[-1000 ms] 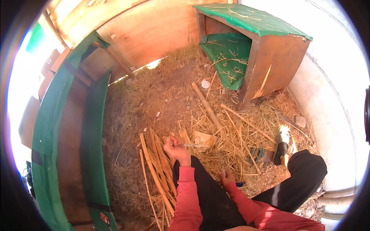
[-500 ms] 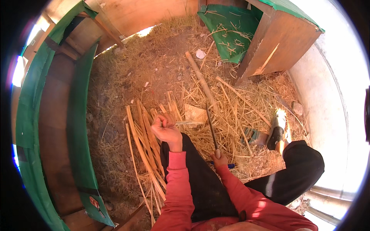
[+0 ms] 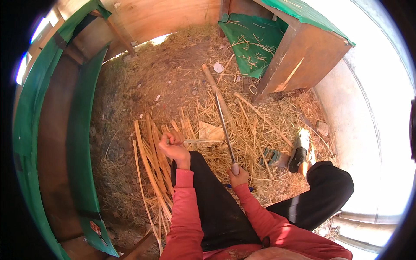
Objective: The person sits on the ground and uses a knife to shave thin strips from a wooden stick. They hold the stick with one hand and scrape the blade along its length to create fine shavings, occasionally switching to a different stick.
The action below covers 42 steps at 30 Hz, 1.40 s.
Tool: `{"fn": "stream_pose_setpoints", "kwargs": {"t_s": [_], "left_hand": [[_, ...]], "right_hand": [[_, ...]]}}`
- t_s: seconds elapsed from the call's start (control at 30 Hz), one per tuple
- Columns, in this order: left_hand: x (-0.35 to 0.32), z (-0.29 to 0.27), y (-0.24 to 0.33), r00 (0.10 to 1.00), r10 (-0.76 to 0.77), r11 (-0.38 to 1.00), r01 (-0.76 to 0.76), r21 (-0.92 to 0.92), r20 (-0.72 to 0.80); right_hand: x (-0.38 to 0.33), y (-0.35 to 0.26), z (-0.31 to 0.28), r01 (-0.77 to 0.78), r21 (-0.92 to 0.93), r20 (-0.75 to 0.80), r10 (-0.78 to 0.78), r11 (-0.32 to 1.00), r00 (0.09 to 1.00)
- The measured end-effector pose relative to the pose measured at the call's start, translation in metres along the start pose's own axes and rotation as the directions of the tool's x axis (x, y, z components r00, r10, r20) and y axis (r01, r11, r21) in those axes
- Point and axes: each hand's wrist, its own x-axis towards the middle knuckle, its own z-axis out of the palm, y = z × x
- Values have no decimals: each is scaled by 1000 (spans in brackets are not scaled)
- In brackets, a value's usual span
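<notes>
Hands grip: left hand (image 3: 173, 147) a cane strip (image 3: 200, 140), right hand (image 3: 237, 176) a long blade (image 3: 224, 125).

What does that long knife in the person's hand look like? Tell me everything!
The long knife has a thin, straight, grey blade that looks like metal and catches the light. It is held in the right hand, which closes round its handle, so the handle is mostly hidden. From that hand the blade points up and away from the person, leaning slightly left, over the straw on the ground. Its tip reaches toward a pale wooden stick lying beyond it. Whether the blade touches the straw cannot be told.
</notes>
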Motion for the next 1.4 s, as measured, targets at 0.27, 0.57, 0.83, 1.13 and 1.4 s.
{"fn": "stream_pose_setpoints", "kwargs": {"t_s": [0.27,0.57,0.83,1.13,1.4], "left_hand": [[-8,38,12,954,124,989,-141,45,273],[-7,32,7,983,169,946,-180,269,64],[-2,18,9,960,230,947,-259,191,159],[-1,13,3,954,224,967,-243,75,198],[-2,29,-6,974,138,976,-165,145,181]], "right_hand": [[-14,-32,-20,80,87,121,-90,993,989],[-13,-37,-19,84,-21,90,-82,996,993],[-19,-26,-20,24,-119,156,-5,993,988],[-15,-68,-31,132,67,45,-135,989,990],[-17,-22,-17,-138,-173,223,175,975,959]]}}
